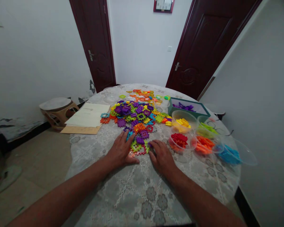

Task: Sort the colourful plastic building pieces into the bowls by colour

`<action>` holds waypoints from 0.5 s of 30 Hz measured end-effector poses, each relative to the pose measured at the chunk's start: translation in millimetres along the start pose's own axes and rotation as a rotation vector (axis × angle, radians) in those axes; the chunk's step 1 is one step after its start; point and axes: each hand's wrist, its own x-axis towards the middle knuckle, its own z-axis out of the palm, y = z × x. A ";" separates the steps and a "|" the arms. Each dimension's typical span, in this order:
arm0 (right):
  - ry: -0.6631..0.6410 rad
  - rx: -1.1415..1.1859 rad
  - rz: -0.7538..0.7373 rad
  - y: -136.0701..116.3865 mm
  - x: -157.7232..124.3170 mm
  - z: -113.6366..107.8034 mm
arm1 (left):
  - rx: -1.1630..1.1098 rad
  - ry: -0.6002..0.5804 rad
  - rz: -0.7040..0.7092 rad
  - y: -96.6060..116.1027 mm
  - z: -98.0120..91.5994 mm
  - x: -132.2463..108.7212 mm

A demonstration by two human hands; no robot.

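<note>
A heap of colourful plastic interlocking pieces [137, 116] lies spread over the middle of a round table [142, 195] with a lace cloth. My left hand [121, 150] rests palm down at the heap's near edge, fingers stretched onto a few pieces. My right hand [161, 156] lies flat beside it, fingertips touching a purple piece at the heap's front. Neither hand holds anything.
Clear bowls stand at the right: yellow pieces [182, 123], red pieces [180, 141], orange pieces [204, 145], green pieces [207, 128], blue pieces [229, 155]. A teal box [188, 106] holds purple pieces. Papers [86, 118] lie at the left. A stool [58, 110] and two dark doors stand beyond.
</note>
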 end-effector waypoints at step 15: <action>-0.079 -0.187 0.280 -13.4 38.2 12.2 | -0.124 0.184 0.129 14.5 7.4 20.7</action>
